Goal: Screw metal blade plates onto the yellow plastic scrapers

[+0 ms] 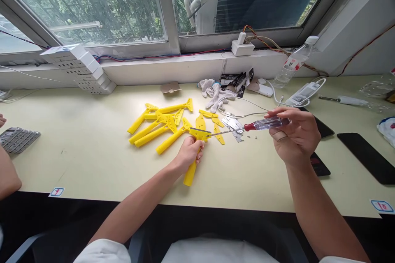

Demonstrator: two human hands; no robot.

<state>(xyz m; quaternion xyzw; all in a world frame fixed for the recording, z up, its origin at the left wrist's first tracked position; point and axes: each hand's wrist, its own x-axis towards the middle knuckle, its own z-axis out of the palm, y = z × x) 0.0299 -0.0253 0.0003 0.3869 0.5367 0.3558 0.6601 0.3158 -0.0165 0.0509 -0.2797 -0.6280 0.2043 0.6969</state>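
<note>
Yellow scraper (pixel 199 134), right of the loose handles (pixel 154 134), is gripped in the left hand (pixel 189 154); the right hand (pixel 294 135) holds a screwdriver (pixel 263 123) to its head: brace firmly, press straight along the shaft.

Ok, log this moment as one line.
left grip: holding yellow scraper | right grip: holding clear-handled screwdriver | screwdriver tip: at scraper's head | nearby: more yellow scrapers, metal blades
</note>
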